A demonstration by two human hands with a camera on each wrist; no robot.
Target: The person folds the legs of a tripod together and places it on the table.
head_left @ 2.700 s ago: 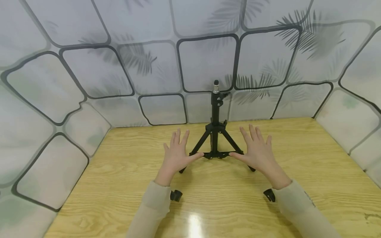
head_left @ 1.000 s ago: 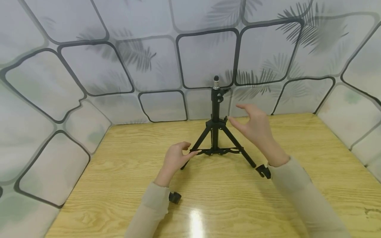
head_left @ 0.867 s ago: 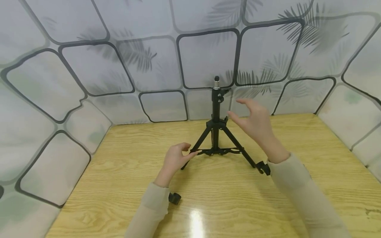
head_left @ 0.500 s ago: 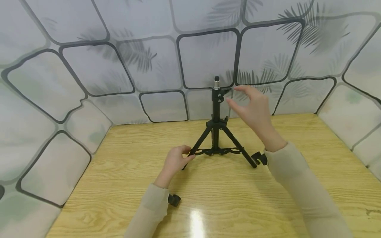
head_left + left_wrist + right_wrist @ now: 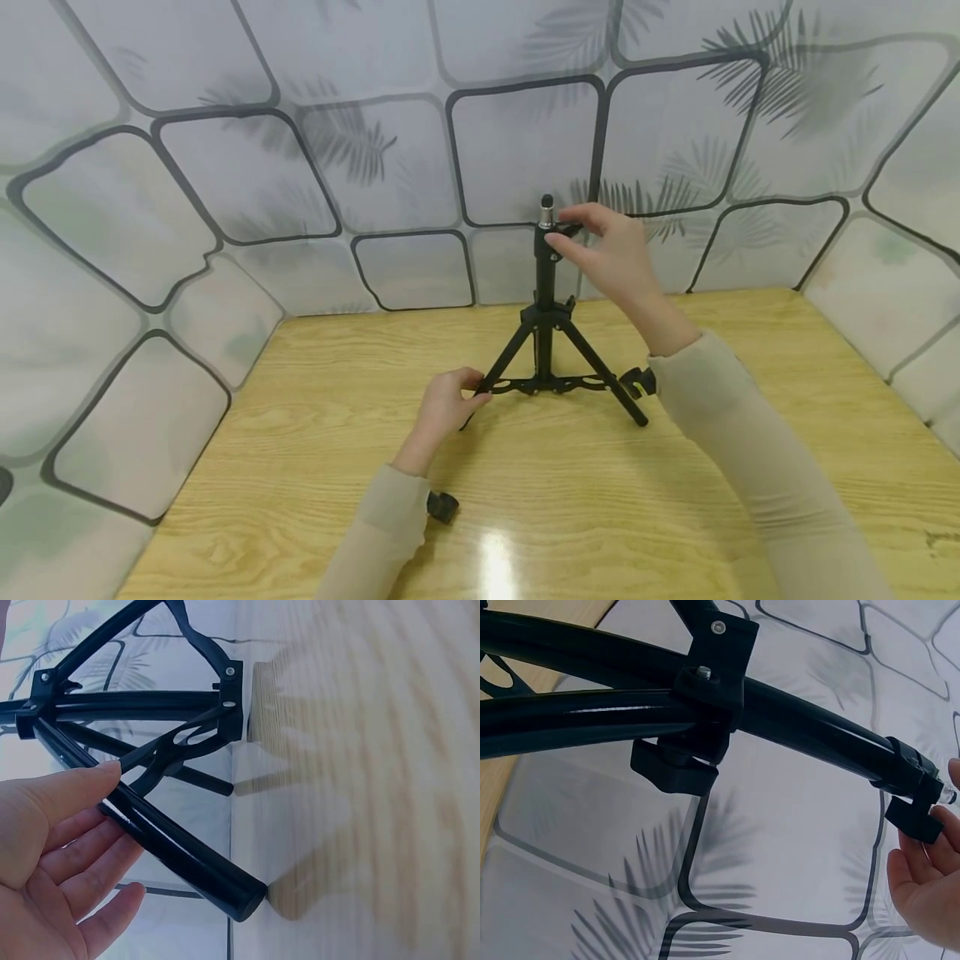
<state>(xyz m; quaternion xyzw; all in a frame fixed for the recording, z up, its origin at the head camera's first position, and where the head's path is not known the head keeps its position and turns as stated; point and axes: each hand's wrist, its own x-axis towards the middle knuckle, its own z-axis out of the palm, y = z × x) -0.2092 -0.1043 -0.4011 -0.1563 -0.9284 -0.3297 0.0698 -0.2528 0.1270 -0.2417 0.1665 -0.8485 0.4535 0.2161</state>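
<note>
A black light stand (image 5: 545, 279) with a tripod base and a silver-coloured top spigot (image 5: 547, 215) stands upright on the wooden table. My left hand (image 5: 444, 404) holds its left leg (image 5: 184, 851), the thumb on one side and the fingers behind. At the top, my right hand (image 5: 611, 250) has its thumb and fingers curled round the collar just below the spigot. In the right wrist view its fingertips meet the black upper knob (image 5: 913, 819). A second knob (image 5: 675, 769) sits lower, at the leg joint, with no hand on it.
The wooden table (image 5: 337, 358) carries the stand near its back edge. Behind rises a patterned fabric backdrop (image 5: 405, 158), close to the stand. Small black wrist-worn devices (image 5: 442, 506) show under the sleeves; the right one is beside the stand's right leg.
From both hands spread open, the left has come to the left leg and closed round it. My right hand has risen past the leg joint and moved left to the stand's top.
</note>
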